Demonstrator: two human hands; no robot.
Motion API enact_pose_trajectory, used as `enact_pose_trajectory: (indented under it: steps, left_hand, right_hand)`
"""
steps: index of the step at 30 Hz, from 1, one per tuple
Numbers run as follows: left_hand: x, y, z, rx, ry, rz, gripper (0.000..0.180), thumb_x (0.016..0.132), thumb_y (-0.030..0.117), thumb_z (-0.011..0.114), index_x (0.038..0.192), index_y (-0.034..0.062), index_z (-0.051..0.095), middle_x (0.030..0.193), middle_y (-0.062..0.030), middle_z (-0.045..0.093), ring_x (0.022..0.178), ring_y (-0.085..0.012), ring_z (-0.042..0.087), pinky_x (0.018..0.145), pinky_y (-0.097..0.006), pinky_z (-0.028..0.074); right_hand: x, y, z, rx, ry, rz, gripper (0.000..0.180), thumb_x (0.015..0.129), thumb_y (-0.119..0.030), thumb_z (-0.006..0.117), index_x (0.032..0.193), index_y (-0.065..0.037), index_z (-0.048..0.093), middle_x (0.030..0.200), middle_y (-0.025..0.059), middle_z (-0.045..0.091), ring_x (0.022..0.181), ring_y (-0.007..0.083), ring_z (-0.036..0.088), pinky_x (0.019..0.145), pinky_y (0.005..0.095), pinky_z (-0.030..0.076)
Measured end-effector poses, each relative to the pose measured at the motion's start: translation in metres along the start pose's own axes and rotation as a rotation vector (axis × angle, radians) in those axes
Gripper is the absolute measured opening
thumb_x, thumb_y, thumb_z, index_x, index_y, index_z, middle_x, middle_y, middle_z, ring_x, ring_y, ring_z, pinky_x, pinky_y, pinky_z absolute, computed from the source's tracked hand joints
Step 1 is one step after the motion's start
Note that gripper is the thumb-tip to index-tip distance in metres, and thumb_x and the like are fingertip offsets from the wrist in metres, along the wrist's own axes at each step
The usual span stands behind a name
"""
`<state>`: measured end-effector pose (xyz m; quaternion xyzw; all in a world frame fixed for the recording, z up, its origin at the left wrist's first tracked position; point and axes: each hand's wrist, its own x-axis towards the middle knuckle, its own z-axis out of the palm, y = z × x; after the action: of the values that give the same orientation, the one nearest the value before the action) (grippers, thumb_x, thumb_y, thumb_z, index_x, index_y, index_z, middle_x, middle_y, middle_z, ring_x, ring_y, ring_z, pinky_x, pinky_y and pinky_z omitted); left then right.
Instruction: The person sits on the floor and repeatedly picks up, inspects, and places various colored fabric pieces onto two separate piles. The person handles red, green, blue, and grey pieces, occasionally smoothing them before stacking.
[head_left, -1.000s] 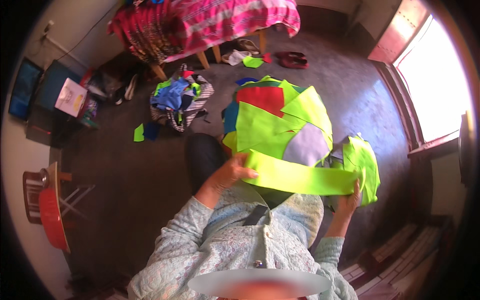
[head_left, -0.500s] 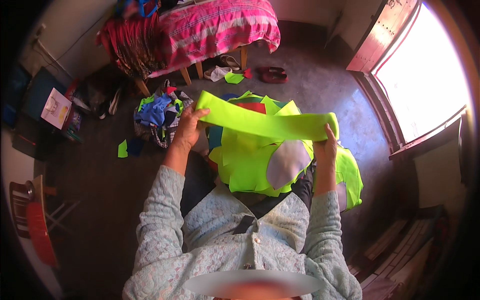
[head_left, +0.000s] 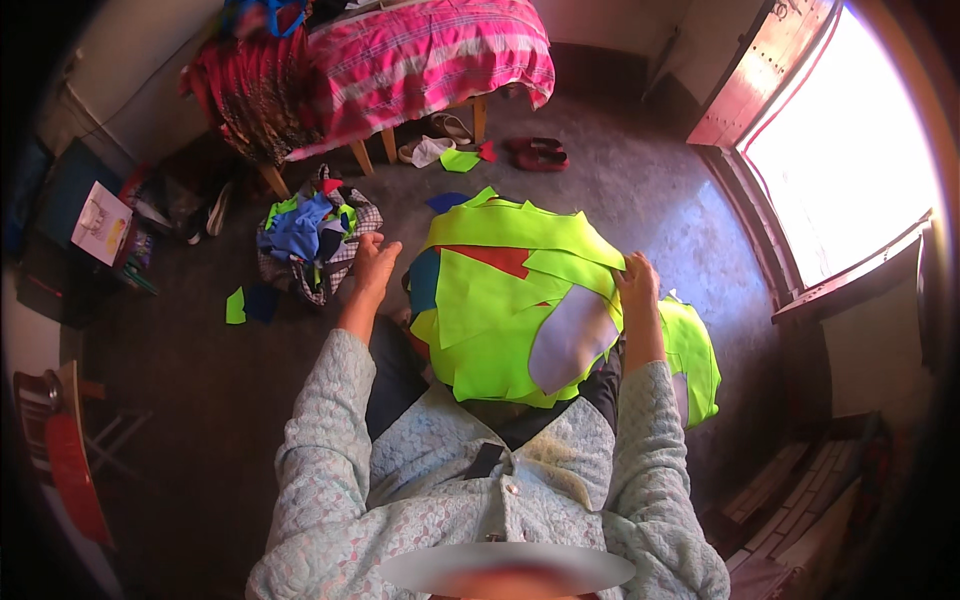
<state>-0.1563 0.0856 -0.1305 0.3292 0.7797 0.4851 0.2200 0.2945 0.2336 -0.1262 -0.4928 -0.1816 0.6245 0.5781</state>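
Across the top of a heap of neon yellow-green fabric pieces [head_left: 470,330] on my lap lies a long fabric strip [head_left: 520,230] of the same colour. My right hand [head_left: 640,290] pinches the strip's right end at the heap's edge. My left hand [head_left: 372,268] is off the cloth, left of the heap, its fingers apart and nothing in them. Red fabric [head_left: 490,259] shows just below the strip, and a grey-lilac patch [head_left: 575,340] lies at the heap's right. Teal cloth [head_left: 424,283] peeks out on the left.
A checked bag [head_left: 320,280] of mixed scraps sits on the floor to the left. More neon fabric [head_left: 690,360] is beside my right knee. Ahead are red shoes [head_left: 537,153] and a bed with a pink checked cover [head_left: 430,60]. A bright doorway [head_left: 840,150] opens at right.
The strip, earlier stretched in the air between both hands, now lies over the heap. My left hand has let go of it; my right hand has lowered with its end.
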Motion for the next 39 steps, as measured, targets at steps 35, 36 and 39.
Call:
enact_pose_trajectory:
  steps: [35, 36, 39]
  left_hand:
    - [-0.043, 0.069, 0.091, 0.491, -0.160, 0.788, 0.054, 0.087, 0.040, 0.059, 0.132, 0.0131, 0.050, 0.136, -0.0123, 0.049, 0.128, -0.0314, 0.043, 0.096, -0.056, 0.037]
    - [-0.039, 0.068, 0.090, 0.496, -0.196, 0.776, 0.055, 0.088, 0.043, 0.057, 0.133, 0.0130, 0.049, 0.139, -0.0119, 0.047, 0.130, -0.0316, 0.042, 0.098, -0.060, 0.035]
    - [-0.059, 0.119, 0.082, 0.911, -0.258, 0.547, 0.059, 0.090, 0.050, 0.052, 0.135, 0.0137, 0.049, 0.147, -0.0121, 0.039, 0.139, -0.0318, 0.031, 0.107, -0.064, 0.023]
  right_hand:
    - [-0.084, 0.026, 0.114, -1.711, -0.477, -0.826, 0.068, 0.086, -0.061, 0.049, 0.142, -0.023, 0.044, 0.151, 0.0142, 0.035, 0.143, 0.0297, 0.026, 0.115, 0.0542, 0.014]
    - [-0.084, 0.025, 0.115, -1.703, -0.480, -0.825, 0.068, 0.086, -0.060, 0.049, 0.142, -0.023, 0.044, 0.151, 0.0147, 0.035, 0.143, 0.0300, 0.026, 0.115, 0.0543, 0.014]
    - [-0.080, 0.027, 0.110, -1.658, -0.480, -0.857, 0.066, 0.086, -0.058, 0.051, 0.141, -0.022, 0.046, 0.148, 0.0165, 0.038, 0.141, 0.0319, 0.028, 0.114, 0.0558, 0.015]
